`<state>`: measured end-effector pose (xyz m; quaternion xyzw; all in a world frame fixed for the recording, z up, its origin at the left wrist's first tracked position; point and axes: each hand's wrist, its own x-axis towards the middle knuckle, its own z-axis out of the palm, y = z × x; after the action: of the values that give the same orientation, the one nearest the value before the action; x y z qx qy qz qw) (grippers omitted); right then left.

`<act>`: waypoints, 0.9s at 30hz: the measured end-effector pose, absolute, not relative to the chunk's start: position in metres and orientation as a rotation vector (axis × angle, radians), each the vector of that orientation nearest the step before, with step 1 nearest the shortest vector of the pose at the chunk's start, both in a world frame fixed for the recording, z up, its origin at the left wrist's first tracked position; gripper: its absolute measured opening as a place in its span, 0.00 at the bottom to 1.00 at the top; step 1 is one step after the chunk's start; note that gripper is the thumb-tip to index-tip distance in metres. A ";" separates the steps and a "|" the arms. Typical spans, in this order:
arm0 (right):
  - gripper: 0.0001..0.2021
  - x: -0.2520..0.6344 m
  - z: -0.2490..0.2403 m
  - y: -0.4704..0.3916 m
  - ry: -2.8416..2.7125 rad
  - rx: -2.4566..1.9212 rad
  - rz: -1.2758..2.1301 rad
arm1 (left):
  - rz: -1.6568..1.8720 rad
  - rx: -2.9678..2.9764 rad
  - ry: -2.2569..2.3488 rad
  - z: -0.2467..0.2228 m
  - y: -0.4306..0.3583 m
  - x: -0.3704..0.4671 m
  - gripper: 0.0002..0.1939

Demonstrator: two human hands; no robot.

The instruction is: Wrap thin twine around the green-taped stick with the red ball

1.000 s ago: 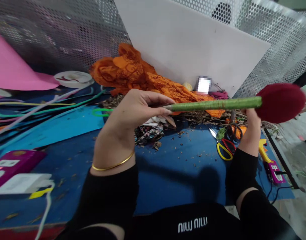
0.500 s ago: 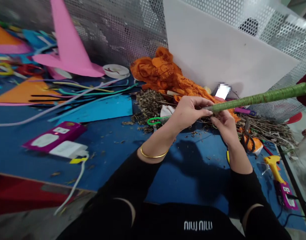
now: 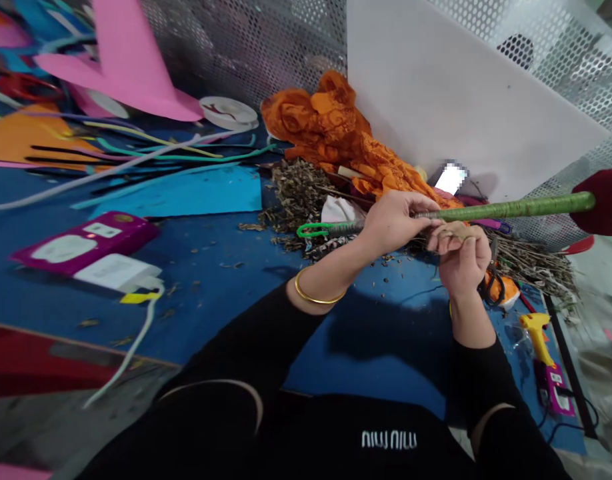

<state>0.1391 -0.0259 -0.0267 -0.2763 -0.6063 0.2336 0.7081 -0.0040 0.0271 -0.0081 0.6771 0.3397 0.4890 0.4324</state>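
Note:
My left hand [image 3: 393, 223] is closed around a long stick [image 3: 516, 208] partly wrapped in green tape, held nearly level above the table. Its grey unwrapped stretch passes under my fingers, and a green loop [image 3: 313, 230] forms the left end. At the right end sits a dark red, fuzzy-looking head [image 3: 601, 202]. Just below the stick, my right hand [image 3: 461, 257] has its palm turned up and its fingers curled in. A small pale strip [image 3: 456, 231], perhaps tape, shows between thumb and fingers there.
Dried stems [image 3: 299, 193] and crumpled orange cloth [image 3: 336, 120] lie behind my hands. Scissors [image 3: 493, 283] and a yellow glue gun [image 3: 539, 333] are at right. A purple power strip [image 3: 86, 243], blue sheet [image 3: 186, 193] and pink cone hat [image 3: 126, 67] are at left. A white board [image 3: 451, 87] stands behind.
My right hand has turned palm up and come off the stick, its fingers curling around the pale strip. The stick now lies more level, its red end lower. My view has shifted slightly.

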 end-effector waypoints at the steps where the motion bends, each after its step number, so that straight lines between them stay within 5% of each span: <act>1: 0.25 0.138 -0.025 -0.026 -1.263 -0.634 0.586 | 1.220 1.720 0.907 -0.009 0.026 -0.001 0.14; 5: 0.23 0.140 -0.013 -0.031 -0.976 -0.724 0.780 | 1.268 1.770 1.081 -0.013 0.021 0.008 0.22; 12: 0.18 0.140 -0.003 -0.037 -0.614 -0.699 0.985 | 1.345 1.682 1.027 -0.025 0.021 0.018 0.21; 27: 0.35 0.163 -0.031 0.006 -0.660 -0.957 0.928 | 1.428 2.154 1.101 -0.038 0.016 0.018 0.23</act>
<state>0.1635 0.0055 -0.0305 -0.4358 -0.3003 0.4224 0.7359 0.0179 0.0162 -0.0378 0.7563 0.3865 0.5013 0.1654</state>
